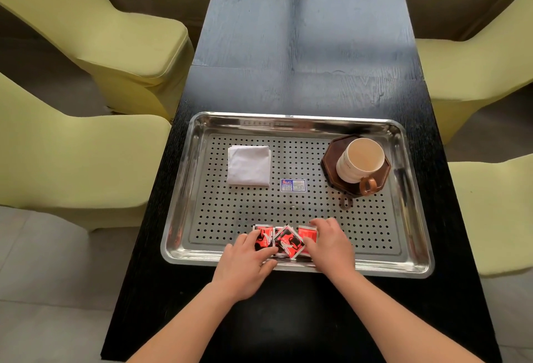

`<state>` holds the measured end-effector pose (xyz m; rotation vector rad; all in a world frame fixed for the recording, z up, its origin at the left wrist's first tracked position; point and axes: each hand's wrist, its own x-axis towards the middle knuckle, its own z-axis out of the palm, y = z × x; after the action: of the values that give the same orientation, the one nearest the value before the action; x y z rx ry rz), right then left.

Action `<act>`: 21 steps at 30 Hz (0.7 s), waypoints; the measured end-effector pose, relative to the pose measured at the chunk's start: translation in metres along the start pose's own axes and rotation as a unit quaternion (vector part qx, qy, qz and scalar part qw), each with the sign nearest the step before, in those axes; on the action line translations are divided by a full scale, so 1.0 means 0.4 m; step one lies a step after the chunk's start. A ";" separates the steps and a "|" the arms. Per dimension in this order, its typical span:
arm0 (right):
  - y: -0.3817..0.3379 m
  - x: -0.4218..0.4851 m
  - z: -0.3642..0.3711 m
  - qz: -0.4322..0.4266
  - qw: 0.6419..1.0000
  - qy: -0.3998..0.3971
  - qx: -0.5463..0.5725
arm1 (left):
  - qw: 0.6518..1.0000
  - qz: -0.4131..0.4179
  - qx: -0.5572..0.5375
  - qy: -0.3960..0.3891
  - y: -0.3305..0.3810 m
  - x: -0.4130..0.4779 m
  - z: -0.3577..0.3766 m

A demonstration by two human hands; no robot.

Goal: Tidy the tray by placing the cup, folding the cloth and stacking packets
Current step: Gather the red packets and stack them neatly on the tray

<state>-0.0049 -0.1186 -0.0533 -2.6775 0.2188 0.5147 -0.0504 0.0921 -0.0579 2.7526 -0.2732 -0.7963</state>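
Packets [288, 243] in red and black lie overlapping between the two hands, on the near edge of the perforated steel tray [291, 119]. Left hand [248, 261] rests relaxed, its straight fingers pressing the leftmost one flat. Right hand [331, 247] grips the rightmost packet [307, 233], forefinger hooked over its far edge. Folded white cloth [249, 165] sits well beyond the left hand; the cup [360, 159] stands on a wooden coaster [328, 165] beyond the right
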 end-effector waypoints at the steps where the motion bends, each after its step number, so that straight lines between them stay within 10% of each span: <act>1: 0.010 0.001 -0.002 0.002 1.000 -0.017 -0.025 | 1.000 0.000 0.000 0.001 0.000 -0.003 0.002; 21: 0.071 0.039 -0.067 0.061 0.992 0.020 0.110 | 1.000 -0.008 0.002 -0.012 0.008 -0.007 -0.006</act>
<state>0.0116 -0.1567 -0.0467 -2.4712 0.4265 0.4465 -0.0518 0.0904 -0.0537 2.7533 -0.2579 -0.8341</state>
